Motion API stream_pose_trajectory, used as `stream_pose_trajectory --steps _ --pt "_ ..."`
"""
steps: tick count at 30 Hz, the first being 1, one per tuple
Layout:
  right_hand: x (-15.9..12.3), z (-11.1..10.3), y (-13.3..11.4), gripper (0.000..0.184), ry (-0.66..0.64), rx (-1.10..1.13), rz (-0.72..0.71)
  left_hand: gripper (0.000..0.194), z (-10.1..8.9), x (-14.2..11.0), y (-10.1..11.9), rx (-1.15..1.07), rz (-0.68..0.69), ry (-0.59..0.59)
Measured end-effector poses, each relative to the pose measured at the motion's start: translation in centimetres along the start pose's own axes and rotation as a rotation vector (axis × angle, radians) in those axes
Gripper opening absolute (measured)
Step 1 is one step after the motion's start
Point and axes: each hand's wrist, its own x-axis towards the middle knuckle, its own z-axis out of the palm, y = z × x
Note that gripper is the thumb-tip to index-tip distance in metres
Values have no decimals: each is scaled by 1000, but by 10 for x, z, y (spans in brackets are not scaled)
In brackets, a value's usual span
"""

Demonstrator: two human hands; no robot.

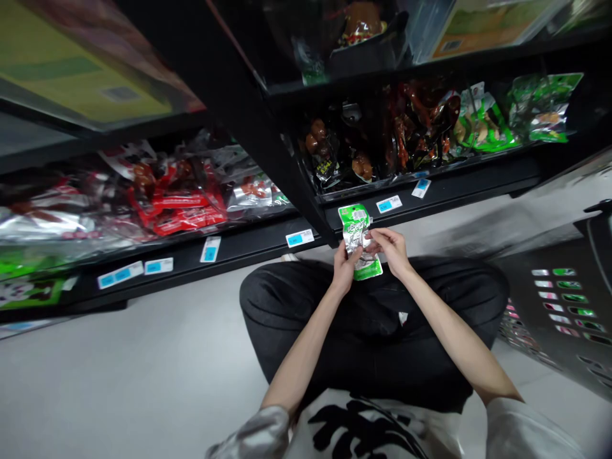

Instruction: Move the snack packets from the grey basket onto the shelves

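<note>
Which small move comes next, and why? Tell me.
Perhaps raise the green-and-silver packet toward the green packets on the black shelf: the left hand holds it, the right hand touches it, and its colours resemble theirs.

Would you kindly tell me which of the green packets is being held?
The green-and-silver packet in the left hand, the right hand at its right edge; the green packets at the right end of the shelf are untouched.

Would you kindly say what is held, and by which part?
A green packet: left grip holds its left edge; right grip touches its right side.
</note>
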Motion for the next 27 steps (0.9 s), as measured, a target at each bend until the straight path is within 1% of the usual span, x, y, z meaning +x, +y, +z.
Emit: stream_pose_trajectory --steps 4,6,8,10,12,13,15,17,19,21,22,24,27 --pt "0 2 -1 34 1 -43 13 48 1 1 -1 1 3 -8" --pt "-1 2 -2 35 -13 -94 -9 50 2 1 1 -37 -15 -39" --pt "-2 3 -3 37 -55 -165 -77 55 4 1 5 -106 -42 -105" --pt "-3 2 -2 47 -115 -247 -168 60 5 1 10 -155 -73 -176" --pt "-4 2 -1 60 -155 -311 -244 58 4 1 13 -155 -86 -211" --pt "-3 2 1 63 -152 -323 -271 55 3 1 13 -143 -78 -217" --pt "-2 1 4 58 -104 -297 -288 48 2 0 14 -96 -30 -232" --pt "1 1 7 44 -30 -243 -260 41 1 0 14 -7 61 -243" --pt "4 0 9 37 55 -183 -218 36 0 0 14 110 180 -192" --pt "7 -2 11 37 136 -104 -167 37 -1 0 12 205 265 -80" --pt "8 -2 11 38 166 -58 -138 38 -1 1 11 231 279 -27" --pt "8 -2 12 38 188 12 -86 38 -3 3 8 233 253 25" --pt "7 -1 13 38 159 40 -71 34 -3 4 3 189 182 10"
